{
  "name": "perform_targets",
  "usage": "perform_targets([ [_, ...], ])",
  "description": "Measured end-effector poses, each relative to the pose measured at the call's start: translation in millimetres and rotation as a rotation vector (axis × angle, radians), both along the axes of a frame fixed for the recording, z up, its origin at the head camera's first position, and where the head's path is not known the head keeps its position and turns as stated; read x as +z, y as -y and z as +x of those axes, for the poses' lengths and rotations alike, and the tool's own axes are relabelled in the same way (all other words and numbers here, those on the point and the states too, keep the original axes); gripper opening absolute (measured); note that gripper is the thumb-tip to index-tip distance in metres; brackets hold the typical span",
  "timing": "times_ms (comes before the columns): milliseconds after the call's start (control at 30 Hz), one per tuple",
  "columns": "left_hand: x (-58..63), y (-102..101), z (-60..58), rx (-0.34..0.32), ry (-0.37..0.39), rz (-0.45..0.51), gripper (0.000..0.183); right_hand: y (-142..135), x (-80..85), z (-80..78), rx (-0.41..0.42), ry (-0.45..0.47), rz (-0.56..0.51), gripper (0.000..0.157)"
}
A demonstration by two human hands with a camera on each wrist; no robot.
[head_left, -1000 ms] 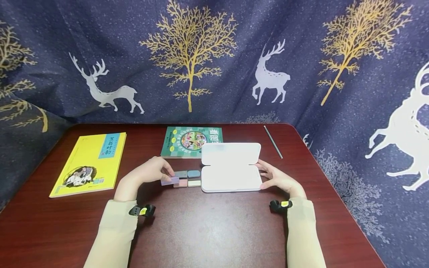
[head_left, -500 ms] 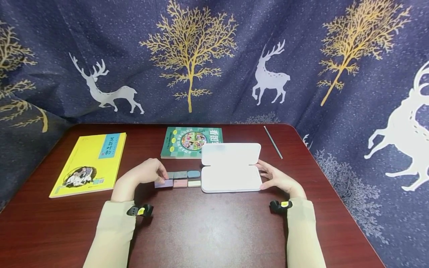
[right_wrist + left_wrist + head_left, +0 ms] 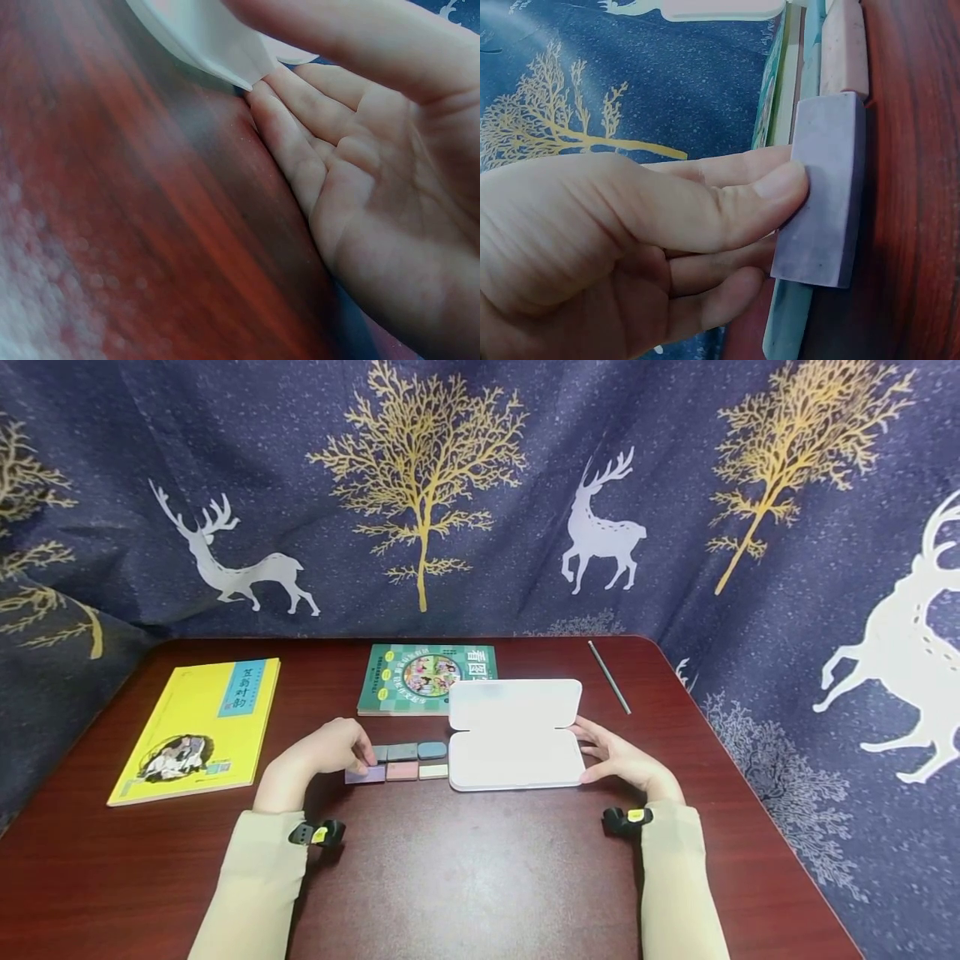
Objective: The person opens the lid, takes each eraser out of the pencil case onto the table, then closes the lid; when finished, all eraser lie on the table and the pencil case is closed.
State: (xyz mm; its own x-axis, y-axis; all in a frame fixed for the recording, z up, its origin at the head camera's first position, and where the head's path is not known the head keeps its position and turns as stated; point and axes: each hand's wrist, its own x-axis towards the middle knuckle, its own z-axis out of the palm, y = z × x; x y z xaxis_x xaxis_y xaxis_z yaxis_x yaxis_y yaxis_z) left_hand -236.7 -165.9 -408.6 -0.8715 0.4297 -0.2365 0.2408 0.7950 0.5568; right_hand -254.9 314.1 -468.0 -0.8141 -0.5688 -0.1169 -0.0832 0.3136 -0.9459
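Note:
My left hand pinches a purple eraser between thumb and fingers at the left end of two short rows of erasers. In the head view a pink eraser and a whitish one continue the front row. Behind them lie several blue-green erasers, such as the blue one; the leftmost is partly covered by my fingers. A white pencil case stands open beside the rows with its lid tipped back. My right hand holds the case's right side, thumb near the front corner, fingers farther back.
A yellow book lies at the left of the dark red table. Behind the case is a green book, partly covered by the lid. A thin pencil lies at the back right. A patterned curtain hangs behind.
My left hand has carried the purple eraser a little left and down into line with the pink one, uncovering a blue-green eraser behind. The right hand and pencil case have stayed put.

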Motion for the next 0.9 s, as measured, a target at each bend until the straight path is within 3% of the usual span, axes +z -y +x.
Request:
perform_targets([
  [600,-1.7,-1.8,-4.0,0.028,-0.003,-0.048,0.005,-0.2,-0.3,-0.4,-0.001,-0.007,-0.011,0.103],
  [900,-0.3,-4.9,-3.8,0.003,-0.056,-0.054,0.008,0.6,0.0,-0.9,-0.008,0.022,0.003,0.104],
])
